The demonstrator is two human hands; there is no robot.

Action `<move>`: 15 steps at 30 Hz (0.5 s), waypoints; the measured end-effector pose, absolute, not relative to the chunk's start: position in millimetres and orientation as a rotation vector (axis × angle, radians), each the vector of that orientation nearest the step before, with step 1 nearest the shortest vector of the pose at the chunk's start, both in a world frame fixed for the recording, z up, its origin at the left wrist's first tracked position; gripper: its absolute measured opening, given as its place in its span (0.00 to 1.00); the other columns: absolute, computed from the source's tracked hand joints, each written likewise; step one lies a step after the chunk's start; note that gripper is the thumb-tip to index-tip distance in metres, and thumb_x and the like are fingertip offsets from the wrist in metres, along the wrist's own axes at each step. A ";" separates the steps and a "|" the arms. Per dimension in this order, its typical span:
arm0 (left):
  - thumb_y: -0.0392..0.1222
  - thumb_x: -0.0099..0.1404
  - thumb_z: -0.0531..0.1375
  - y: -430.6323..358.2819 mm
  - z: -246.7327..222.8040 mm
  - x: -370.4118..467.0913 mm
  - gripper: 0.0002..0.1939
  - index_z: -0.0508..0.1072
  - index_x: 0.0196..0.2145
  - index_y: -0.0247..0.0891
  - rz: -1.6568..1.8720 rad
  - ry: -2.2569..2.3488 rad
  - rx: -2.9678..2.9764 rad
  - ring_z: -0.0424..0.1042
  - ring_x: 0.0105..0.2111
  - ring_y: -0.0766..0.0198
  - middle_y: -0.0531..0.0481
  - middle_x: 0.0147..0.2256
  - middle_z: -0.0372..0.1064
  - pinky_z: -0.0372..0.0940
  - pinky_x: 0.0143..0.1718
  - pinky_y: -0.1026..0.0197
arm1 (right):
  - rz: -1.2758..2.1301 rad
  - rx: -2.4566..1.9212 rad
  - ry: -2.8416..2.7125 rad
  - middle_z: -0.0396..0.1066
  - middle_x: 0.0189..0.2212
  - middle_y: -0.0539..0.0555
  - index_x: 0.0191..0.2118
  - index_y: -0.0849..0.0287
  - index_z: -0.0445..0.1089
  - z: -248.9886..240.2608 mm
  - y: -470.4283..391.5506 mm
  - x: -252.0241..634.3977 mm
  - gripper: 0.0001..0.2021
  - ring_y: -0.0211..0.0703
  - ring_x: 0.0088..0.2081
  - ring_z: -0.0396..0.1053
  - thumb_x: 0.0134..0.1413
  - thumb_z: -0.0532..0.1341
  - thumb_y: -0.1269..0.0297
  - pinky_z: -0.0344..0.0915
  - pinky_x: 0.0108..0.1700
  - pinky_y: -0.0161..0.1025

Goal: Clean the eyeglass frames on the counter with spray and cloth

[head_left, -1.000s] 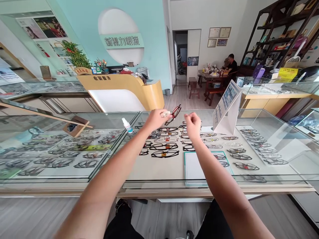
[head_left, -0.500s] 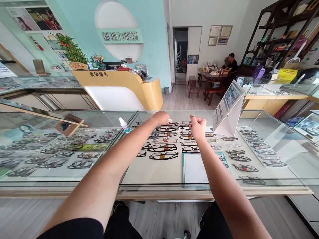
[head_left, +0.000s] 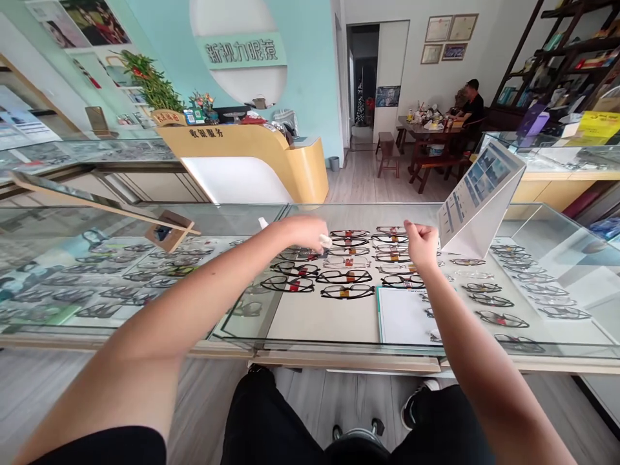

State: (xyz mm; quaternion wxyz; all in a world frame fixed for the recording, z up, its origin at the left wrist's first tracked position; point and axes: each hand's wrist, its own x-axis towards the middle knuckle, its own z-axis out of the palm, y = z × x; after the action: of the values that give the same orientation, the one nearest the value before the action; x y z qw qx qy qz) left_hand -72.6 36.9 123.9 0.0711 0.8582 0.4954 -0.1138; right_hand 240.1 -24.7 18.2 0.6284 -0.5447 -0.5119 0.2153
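Note:
My left hand [head_left: 306, 232] is closed over the glass counter, with a small crumpled white wad [head_left: 325, 241] showing at its fingers. I cannot tell whether the wad is cloth or paper. Further right, my right hand [head_left: 422, 245] is closed in a fist, thumb uppermost; what it holds, if anything, is hidden. Rows of eyeglasses [head_left: 345, 276] with coloured tags lie under the glass, below and between both hands. Behind my left forearm, only the white top of a spray bottle [head_left: 263, 223] shows. A white sheet with a green edge [head_left: 400, 316] lies nearer me.
A tilted display board [head_left: 479, 194] stands right of my right hand. On the left counter is a mirror on a wooden stand [head_left: 170, 231]. Beyond are a yellow cashier desk [head_left: 271, 145] and a person [head_left: 471, 103] seated at a table.
My hands have moved further apart, the left one leftward and the right one rightward. My left forearm now covers most of the spray bottle. The whole view has shifted.

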 end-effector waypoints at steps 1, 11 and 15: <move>0.43 0.51 0.73 24.7 122.7 -84.1 0.06 0.80 0.24 0.44 -0.369 1.504 2.560 0.73 0.29 0.52 0.48 0.24 0.75 0.56 0.38 0.53 | 0.483 -1.257 -1.186 0.37 0.21 0.44 0.21 0.49 0.43 17.7 -24.3 241.7 0.33 0.37 0.28 0.38 0.65 0.63 0.41 0.42 0.31 0.43; 0.32 0.48 0.72 -39.2 91.7 -139.5 0.13 0.71 0.19 0.41 -0.438 1.744 2.523 0.77 0.32 0.45 0.44 0.22 0.71 0.61 0.40 0.51 | 0.377 -1.302 -1.277 0.38 0.21 0.43 0.23 0.49 0.43 15.5 -32.3 235.0 0.33 0.37 0.28 0.39 0.69 0.61 0.38 0.42 0.31 0.44; 0.34 0.51 0.71 -43.3 82.8 -140.5 0.08 0.75 0.22 0.41 -0.446 1.779 2.572 0.80 0.36 0.43 0.41 0.27 0.77 0.63 0.42 0.51 | 0.325 -1.271 -1.332 0.40 0.20 0.43 0.22 0.49 0.43 4.7 -51.5 231.6 0.35 0.37 0.27 0.40 0.69 0.60 0.35 0.43 0.31 0.43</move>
State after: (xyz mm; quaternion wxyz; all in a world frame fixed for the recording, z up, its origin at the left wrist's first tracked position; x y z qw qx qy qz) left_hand -140.5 -43.3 82.8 -0.0083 0.8142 0.5631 -0.1412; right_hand 231.6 -51.5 4.7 0.5941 -0.5468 -0.5732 0.1398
